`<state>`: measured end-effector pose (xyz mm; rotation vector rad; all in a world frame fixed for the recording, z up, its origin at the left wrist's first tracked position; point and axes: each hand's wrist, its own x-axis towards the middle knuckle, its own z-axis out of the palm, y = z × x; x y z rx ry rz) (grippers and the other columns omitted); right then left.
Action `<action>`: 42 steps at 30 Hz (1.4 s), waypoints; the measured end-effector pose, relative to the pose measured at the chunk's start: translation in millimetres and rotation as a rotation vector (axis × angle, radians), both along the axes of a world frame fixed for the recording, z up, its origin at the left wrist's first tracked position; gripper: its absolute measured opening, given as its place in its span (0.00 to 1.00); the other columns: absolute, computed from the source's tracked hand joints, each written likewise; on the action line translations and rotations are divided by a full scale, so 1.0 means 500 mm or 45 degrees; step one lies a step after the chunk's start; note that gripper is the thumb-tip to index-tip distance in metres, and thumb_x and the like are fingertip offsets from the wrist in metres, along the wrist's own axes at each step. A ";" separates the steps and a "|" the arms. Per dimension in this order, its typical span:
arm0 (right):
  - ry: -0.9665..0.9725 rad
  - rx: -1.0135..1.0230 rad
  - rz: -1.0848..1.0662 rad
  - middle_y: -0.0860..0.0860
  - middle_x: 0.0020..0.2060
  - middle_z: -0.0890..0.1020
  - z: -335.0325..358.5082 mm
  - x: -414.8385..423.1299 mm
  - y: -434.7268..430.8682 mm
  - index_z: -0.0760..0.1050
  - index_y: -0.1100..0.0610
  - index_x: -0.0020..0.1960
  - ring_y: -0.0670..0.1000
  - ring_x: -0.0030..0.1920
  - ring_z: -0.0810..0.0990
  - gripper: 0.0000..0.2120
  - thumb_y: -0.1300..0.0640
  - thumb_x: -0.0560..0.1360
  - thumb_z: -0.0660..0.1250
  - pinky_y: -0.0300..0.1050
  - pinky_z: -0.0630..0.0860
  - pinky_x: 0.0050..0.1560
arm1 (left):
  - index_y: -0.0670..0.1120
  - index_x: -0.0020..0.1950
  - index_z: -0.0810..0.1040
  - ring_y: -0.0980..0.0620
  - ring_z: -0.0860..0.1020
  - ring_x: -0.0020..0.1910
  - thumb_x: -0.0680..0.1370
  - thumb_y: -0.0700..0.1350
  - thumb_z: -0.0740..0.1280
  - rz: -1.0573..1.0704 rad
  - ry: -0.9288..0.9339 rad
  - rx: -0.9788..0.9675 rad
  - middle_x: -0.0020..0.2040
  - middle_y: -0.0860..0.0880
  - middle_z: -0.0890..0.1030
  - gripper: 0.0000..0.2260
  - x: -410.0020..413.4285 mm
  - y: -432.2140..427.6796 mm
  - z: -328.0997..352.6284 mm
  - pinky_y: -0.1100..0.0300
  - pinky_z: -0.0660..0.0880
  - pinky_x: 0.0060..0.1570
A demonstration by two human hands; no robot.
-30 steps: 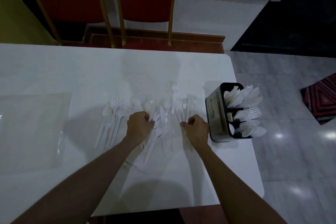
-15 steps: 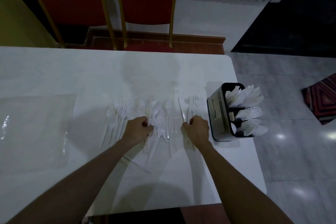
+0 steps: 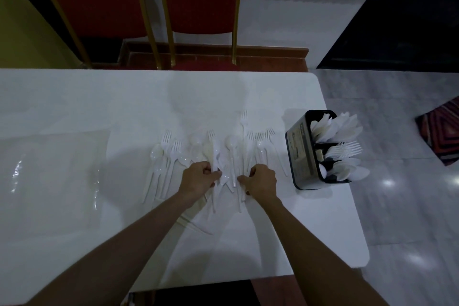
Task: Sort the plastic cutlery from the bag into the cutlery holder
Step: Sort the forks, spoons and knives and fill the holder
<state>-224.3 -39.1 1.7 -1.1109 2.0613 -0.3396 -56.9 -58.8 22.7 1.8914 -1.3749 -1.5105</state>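
White plastic forks, spoons and knives [image 3: 171, 156] lie fanned out in a row on the white table [image 3: 124, 97]. My left hand [image 3: 198, 176] has its fingers curled round a knife handle near the middle of the row. My right hand [image 3: 260, 180] grips a bundle of handles just to the right of it. A black cutlery holder [image 3: 300, 154] stands near the table's right edge, with spoons, forks and knives in separate compartments. A clear plastic bag [image 3: 49, 181] lies flat at the left.
Two red chairs with gold frames [image 3: 198, 7] stand behind the table's far edge. The table's right edge is just past the holder, above grey floor tiles. A patterned rug [image 3: 442, 129] lies at far right.
Both hands have drawn a little closer together over the middle of the row. The cutlery under them has shifted slightly.
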 end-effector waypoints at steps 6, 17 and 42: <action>0.050 -0.017 -0.118 0.52 0.35 0.80 0.003 -0.049 0.006 0.74 0.58 0.38 0.53 0.37 0.83 0.10 0.55 0.73 0.72 0.41 0.78 0.38 | 0.46 0.32 0.76 0.53 0.81 0.30 0.72 0.45 0.73 -0.045 -0.049 0.004 0.20 0.56 0.74 0.11 -0.034 0.000 -0.002 0.56 0.79 0.44; 0.096 -0.111 -0.094 0.58 0.35 0.80 -0.010 -0.091 0.021 0.74 0.64 0.40 0.56 0.36 0.81 0.11 0.57 0.72 0.71 0.55 0.81 0.40 | 0.39 0.36 0.80 0.48 0.80 0.34 0.69 0.50 0.76 -0.012 -0.336 0.041 0.34 0.45 0.81 0.14 -0.170 -0.002 -0.018 0.61 0.73 0.34; 0.061 -0.036 0.062 0.49 0.28 0.71 0.002 -0.102 -0.007 0.66 0.57 0.32 0.46 0.27 0.71 0.16 0.56 0.71 0.71 0.37 0.67 0.26 | 0.46 0.28 0.69 0.44 0.82 0.38 0.70 0.44 0.70 -0.010 -0.209 0.053 0.28 0.49 0.76 0.14 -0.128 -0.012 -0.016 0.60 0.72 0.36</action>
